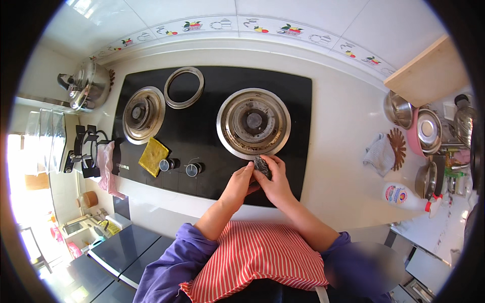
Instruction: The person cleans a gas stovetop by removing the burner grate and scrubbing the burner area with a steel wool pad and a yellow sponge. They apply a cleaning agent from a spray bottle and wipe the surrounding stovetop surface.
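My right hand grips a dark grey scouring pad, probably steel wool, just in front of the right gas burner. Close against it, my left hand has its fingertips near the pad; whether it holds something between the palms is hidden. Both hands are over the front of the black glass hob. The left burner shows brown stains, as does the right one. A loose metal ring lies behind and between them. A yellow cleaning cloth or sponge lies by the two control knobs.
Black pan supports and a pink cloth are at the hob's left, with a steel kettle behind. On the right counter are a grey cloth, a brown trivet, a spray bottle and steel bowls.
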Motion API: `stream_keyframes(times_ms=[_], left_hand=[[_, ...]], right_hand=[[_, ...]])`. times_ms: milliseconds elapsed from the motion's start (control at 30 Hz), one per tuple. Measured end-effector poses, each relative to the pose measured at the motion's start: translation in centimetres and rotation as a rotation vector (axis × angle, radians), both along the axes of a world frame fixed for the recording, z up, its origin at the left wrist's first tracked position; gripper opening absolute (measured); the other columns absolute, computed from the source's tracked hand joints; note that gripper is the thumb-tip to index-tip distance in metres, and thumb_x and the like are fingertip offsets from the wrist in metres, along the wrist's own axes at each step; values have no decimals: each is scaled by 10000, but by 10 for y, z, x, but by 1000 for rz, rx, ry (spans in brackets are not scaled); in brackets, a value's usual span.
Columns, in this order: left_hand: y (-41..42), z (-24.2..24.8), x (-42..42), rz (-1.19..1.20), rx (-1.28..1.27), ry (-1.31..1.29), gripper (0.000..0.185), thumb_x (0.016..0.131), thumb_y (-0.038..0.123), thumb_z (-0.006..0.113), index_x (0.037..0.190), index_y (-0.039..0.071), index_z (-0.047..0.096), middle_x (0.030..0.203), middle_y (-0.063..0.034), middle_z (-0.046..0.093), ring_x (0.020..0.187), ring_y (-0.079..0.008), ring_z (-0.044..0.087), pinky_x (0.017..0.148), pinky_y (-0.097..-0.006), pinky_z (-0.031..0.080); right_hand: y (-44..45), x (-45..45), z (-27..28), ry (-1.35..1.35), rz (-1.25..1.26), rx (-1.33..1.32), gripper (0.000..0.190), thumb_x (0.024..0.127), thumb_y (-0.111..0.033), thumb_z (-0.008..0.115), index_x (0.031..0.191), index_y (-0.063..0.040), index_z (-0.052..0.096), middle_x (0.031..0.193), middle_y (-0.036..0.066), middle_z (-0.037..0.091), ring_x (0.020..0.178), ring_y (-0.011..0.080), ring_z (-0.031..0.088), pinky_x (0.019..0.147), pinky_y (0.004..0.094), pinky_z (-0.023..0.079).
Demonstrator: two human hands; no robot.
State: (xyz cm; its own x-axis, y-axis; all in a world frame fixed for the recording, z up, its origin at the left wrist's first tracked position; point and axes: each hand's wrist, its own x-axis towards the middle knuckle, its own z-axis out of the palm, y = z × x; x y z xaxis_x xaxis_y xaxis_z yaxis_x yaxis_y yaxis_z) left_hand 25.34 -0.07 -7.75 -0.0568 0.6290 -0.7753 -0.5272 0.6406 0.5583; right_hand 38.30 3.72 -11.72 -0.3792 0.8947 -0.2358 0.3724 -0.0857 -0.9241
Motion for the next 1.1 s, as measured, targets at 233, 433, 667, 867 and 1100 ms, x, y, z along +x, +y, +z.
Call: stream_keyframes(times_ms=[233, 433, 667, 867, 1100], left_hand=[[-55, 9, -75, -142, 602, 1028, 156, 912, 54, 631, 1034, 12, 718, 1070, -150, 665, 961, -294, 659, 860, -354, 521], [-110, -16, -205, -54, 465, 1535, 162, 899, 9, 610, 1033, 15, 701, 1059, -117, 644, 1029, -311, 579, 917, -396, 477], [-126, -54, -272, -187, 593, 1745, 182, 839, -1, 635, 1011, 16, 689, 1112, -127, 598, 1098, -355, 538, 963, -444, 448], [-128, -71, -276, -249, 609, 1777, 277, 803, 78, 647, 1078, 95, 674, 1134, -72, 600, 1108, -309, 557, 976, -450, 419], [-132, -69, -279, -288, 644, 1733, 267, 770, 98, 647, 1034, 108, 684, 1143, -52, 609, 1141, -283, 548, 997, -444, 408]], right_hand=[[34, 23, 14, -267, -226, 308, 409, 804, -107, 719, 1187, -35, 594, 1078, 144, 605, 1009, 310, 634, 897, 382, 505], [50, -26, -8, -526, -232, 552, 176, 831, -157, 738, 879, -6, 662, 1018, 122, 626, 942, 333, 629, 808, 415, 520], [1, -117, -33, -512, -280, 673, 234, 786, -143, 767, 966, -4, 712, 1035, 145, 594, 968, 332, 594, 847, 421, 497], [1, -110, -14, -548, 31, 710, 267, 824, -38, 687, 1091, -20, 683, 1092, 152, 611, 1046, 369, 575, 909, 432, 475], [19, -56, -16, -846, -152, 570, 296, 835, -81, 686, 1131, -69, 675, 1129, 146, 631, 1026, 377, 572, 912, 456, 478]])
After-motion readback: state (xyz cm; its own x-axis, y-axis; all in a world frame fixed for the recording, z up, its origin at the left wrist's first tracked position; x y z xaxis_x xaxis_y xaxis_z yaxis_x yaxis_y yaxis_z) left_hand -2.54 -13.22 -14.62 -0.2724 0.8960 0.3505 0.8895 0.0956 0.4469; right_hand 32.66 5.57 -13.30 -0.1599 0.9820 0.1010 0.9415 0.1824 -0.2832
